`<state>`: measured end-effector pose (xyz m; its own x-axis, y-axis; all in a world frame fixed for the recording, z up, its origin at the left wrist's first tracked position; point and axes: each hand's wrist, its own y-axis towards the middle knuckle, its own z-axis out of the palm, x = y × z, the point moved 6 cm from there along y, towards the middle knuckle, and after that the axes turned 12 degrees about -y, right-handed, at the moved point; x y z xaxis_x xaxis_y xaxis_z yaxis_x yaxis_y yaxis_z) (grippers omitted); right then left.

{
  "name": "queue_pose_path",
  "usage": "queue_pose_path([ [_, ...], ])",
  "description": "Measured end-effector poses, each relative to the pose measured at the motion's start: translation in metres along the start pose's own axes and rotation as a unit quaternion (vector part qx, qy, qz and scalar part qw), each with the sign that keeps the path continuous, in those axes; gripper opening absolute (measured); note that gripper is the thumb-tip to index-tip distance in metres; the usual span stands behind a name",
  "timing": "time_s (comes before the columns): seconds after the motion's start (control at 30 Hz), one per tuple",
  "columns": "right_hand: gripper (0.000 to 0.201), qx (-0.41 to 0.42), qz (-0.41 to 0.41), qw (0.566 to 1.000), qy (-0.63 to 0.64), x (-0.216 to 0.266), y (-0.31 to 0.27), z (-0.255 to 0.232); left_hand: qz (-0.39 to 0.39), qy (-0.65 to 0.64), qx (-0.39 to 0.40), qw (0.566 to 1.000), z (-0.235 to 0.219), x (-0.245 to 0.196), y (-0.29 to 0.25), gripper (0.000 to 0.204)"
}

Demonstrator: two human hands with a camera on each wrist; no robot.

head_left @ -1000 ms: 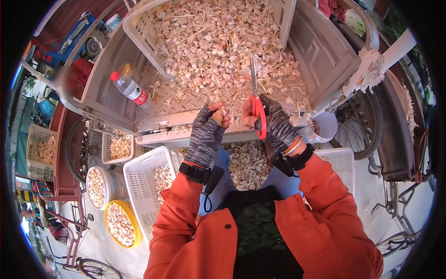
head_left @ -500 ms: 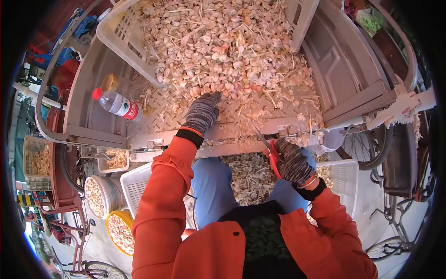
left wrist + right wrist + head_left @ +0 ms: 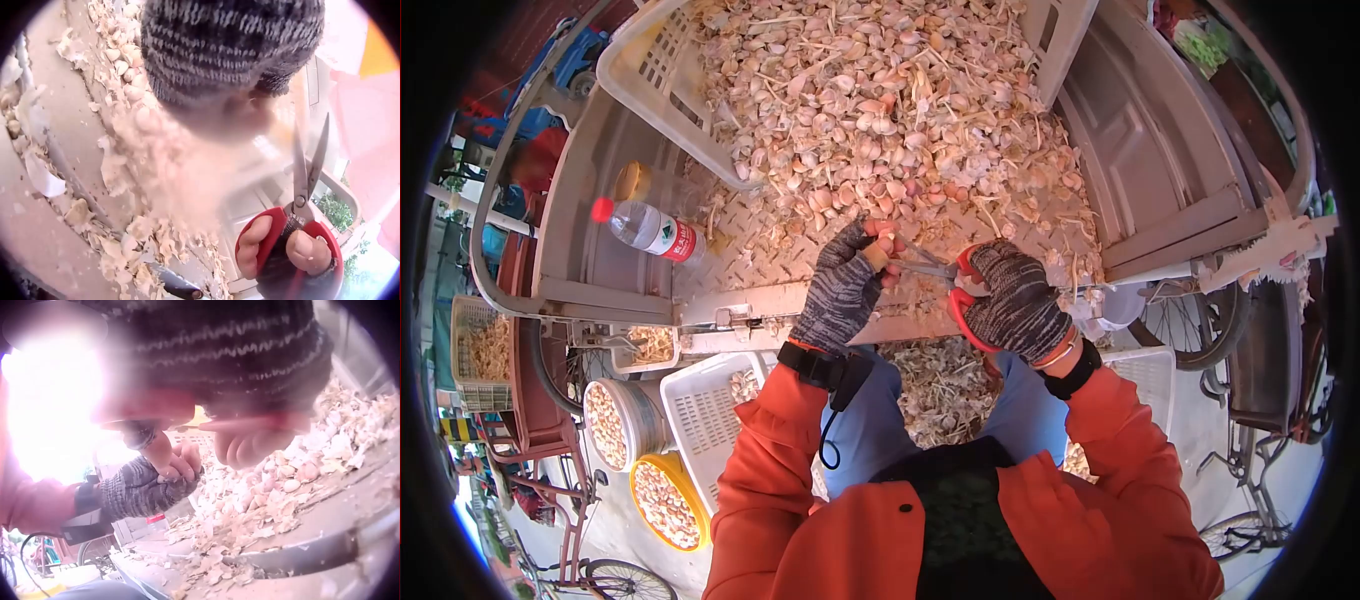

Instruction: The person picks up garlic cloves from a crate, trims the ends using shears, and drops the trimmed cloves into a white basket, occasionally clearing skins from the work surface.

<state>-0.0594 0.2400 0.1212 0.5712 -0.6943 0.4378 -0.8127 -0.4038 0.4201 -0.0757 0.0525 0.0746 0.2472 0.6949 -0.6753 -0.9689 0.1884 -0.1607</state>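
Observation:
In the head view my left hand (image 3: 840, 290), in a grey knit fingerless glove, pinches a small pale garlic clove (image 3: 888, 241) between thumb and fingertips. My right hand (image 3: 1017, 302), gloved alike, grips red-handled scissors (image 3: 948, 270), whose blades point left at those fingertips. The left wrist view shows the scissors (image 3: 300, 201) with blades parted and bare fingers through both loops. Beyond both hands spreads a heap of garlic cloves (image 3: 850, 130) with dry stalks and skins, on the metal cart bed (image 3: 790, 250).
A water bottle (image 3: 650, 232) with a red cap leans at the bed's left wall. A pale plastic crate (image 3: 640, 75) lies tipped beside the heap. White crates (image 3: 700, 400), a white bucket (image 3: 635, 400) and a yellow bucket (image 3: 700, 520) of garlic stand lower left. Trimmings (image 3: 935, 390) lie between the knees.
A second ago both hands were together over the bed edge. Then the left hand reached to the heap while the scissors dropped right; now the left hand is back with a clove, scissors raised towards it.

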Motion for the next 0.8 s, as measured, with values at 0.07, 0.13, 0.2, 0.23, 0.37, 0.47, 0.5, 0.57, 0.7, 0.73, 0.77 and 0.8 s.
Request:
queue_pose_path([
  [0.07,0.031,0.002,0.003,1.000,-0.022,0.002,0.002,-0.003,0.008,-0.008,0.017,1.000,0.005,0.002,-0.010,0.024],
  [0.13,0.031,-0.018,-0.007,0.999,-0.034,0.007,-0.002,-0.010,0.016,-0.012,0.035,0.999,0.007,0.005,-0.021,0.025],
  [0.2,0.030,0.008,0.003,0.999,-0.035,0.011,-0.008,-0.013,0.029,-0.019,0.056,0.998,0.010,0.006,-0.031,0.026],
  [0.23,0.029,0.036,0.014,0.999,-0.036,0.013,-0.012,-0.013,0.031,-0.020,0.057,0.998,0.012,0.007,-0.038,0.026],
  [0.37,0.028,0.071,0.022,0.997,-0.021,0.024,-0.028,-0.018,0.041,0.006,0.039,0.998,0.023,0.008,-0.062,0.022],
  [0.47,0.026,0.092,-0.015,0.996,-0.007,0.033,-0.043,-0.006,0.047,0.033,0.004,0.998,0.028,0.009,-0.087,0.017],
  [0.5,0.031,0.069,-0.020,0.997,-0.011,0.033,-0.046,-0.003,0.054,0.033,0.003,0.998,0.024,0.006,-0.097,0.017],
  [0.57,0.037,0.042,-0.036,0.998,-0.015,0.040,-0.045,-0.010,0.054,0.043,-0.061,0.996,-0.009,-0.008,-0.124,0.021],
  [0.7,0.048,0.136,0.123,0.981,0.054,0.026,-0.059,-0.021,0.161,0.153,-0.329,0.918,-0.142,-0.042,-0.236,0.018],
  [0.73,0.048,0.134,0.130,0.980,0.075,0.018,-0.063,-0.016,0.187,0.186,-0.380,0.886,-0.182,-0.042,-0.264,0.017],
  [0.77,0.049,0.132,0.136,0.977,0.095,0.009,-0.066,-0.010,0.189,0.220,-0.413,0.863,-0.196,-0.041,-0.285,0.016],
  [0.8,0.047,0.121,0.136,0.975,0.127,0.000,-0.069,0.001,0.131,0.286,-0.424,0.849,-0.259,-0.025,-0.310,0.027],
])
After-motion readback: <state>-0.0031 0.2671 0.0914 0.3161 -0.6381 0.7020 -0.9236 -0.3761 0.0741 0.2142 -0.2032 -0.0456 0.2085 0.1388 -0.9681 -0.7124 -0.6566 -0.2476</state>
